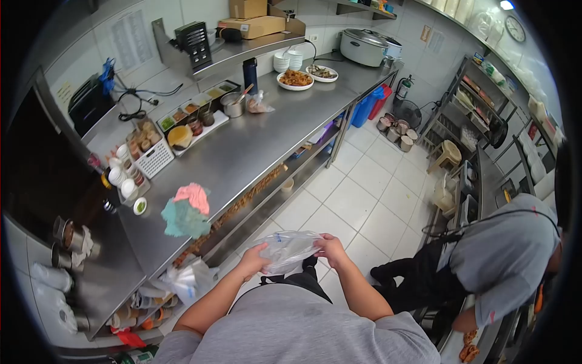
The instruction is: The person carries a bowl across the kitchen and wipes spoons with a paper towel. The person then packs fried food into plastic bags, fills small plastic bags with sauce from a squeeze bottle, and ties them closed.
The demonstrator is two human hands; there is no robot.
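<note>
A clear plastic bag (288,252) with a small blue mark stretches between my two hands, in front of my waist and over the tiled floor. My left hand (253,261) has its fingers closed on the bag's left side. At the right side of the bag, my right hand (329,249) pinches its edge. A pink cloth (193,196) and a green cloth (183,218) lie together on the steel counter (242,142), ahead and to the left of the bag.
On the counter stand a white basket (155,159), a steel pot (233,105), plates of food (295,80) and a large cooker (364,47). A co-worker (503,255) bends over the right-hand counter. Metal pots (397,132) and a stool (447,154) stand on the floor.
</note>
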